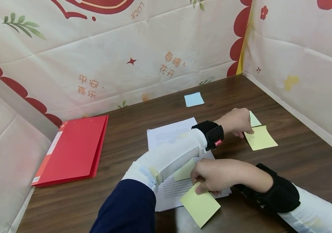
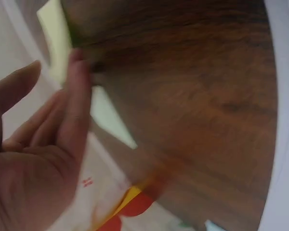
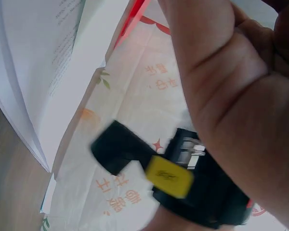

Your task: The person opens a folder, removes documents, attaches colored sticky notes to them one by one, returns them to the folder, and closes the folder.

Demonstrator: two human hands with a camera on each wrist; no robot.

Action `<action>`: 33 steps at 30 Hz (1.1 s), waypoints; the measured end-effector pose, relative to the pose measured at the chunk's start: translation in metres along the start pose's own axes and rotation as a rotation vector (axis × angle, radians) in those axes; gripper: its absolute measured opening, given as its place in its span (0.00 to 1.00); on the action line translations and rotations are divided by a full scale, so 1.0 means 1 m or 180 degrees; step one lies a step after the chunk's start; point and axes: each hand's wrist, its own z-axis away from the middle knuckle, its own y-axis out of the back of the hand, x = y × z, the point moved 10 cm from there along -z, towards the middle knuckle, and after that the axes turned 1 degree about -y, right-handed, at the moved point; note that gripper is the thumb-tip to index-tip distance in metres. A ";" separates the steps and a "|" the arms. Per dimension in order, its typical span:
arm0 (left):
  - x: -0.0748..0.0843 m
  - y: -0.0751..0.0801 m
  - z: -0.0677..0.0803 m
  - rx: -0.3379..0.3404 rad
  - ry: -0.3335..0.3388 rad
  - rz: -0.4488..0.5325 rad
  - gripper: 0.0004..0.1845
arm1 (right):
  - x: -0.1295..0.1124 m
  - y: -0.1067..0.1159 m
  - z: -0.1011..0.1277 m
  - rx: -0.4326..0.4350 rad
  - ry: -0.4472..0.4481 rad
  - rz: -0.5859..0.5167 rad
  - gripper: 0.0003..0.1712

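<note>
Looking down through the head camera, we see arms crossed over a brown wooden desk (image 1: pixel 299 152). Our left hand (image 1: pixel 237 122) reaches toward the desk's right edge, fingertips curled down onto a yellow sticky-note pad (image 1: pixel 261 138); whether they pinch a sheet we cannot tell. Our right hand (image 1: pixel 212 176) sits near the front edge, fingers pinching the top of a loose yellow sticky note (image 1: pixel 200 206) that overlaps the lower corner of printed paper sheets (image 1: pixel 170 132). A blue sticky-note pad (image 1: pixel 194 99) lies toward the back edge; a red folder (image 1: pixel 72 150) lies at the left edge.

Left wrist camera, blurred: fingers (image 2: pixel 77 110) fairly straight and close together, tips touching the pale yellow pad (image 2: pixel 55 38) on the wood.

Right wrist camera: mostly palm (image 3: pixel 231 96), finger state hidden; the printed sheets (image 3: pixel 33 72) are seen edge-on at left.
</note>
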 end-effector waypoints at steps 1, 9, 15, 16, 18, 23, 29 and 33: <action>0.000 0.005 0.004 0.0050 -0.0002 -0.0081 0.06 | 0.000 0.000 -0.001 -0.0010 -0.0013 -0.0015 0.09; -0.020 0.070 0.073 0.0492 -0.0483 -0.0420 0.18 | 0.010 0.030 -0.006 0.0306 0.0092 -0.0102 0.07; -0.098 0.077 0.151 0.0482 -0.0785 -0.0262 0.17 | 0.039 0.081 -0.014 0.0716 -0.0033 -0.0334 0.08; -0.116 0.074 0.162 0.0469 -0.0717 -0.0219 0.18 | 0.043 0.087 -0.017 0.0738 -0.0089 -0.0382 0.08; -0.150 0.067 0.180 0.0483 -0.0539 -0.0164 0.19 | 0.051 0.097 -0.026 0.0751 -0.0198 -0.0473 0.10; -0.197 0.046 0.201 0.0603 -0.0426 -0.0120 0.26 | 0.057 0.115 -0.058 0.0819 -0.0229 -0.0467 0.12; -0.202 0.017 0.204 0.0472 -0.0359 -0.0531 0.46 | 0.057 0.112 -0.089 0.0825 -0.0258 0.0105 0.09; -0.202 0.005 0.204 0.0286 -0.0188 -0.1048 0.49 | 0.055 0.110 -0.096 0.0869 -0.0387 0.0391 0.07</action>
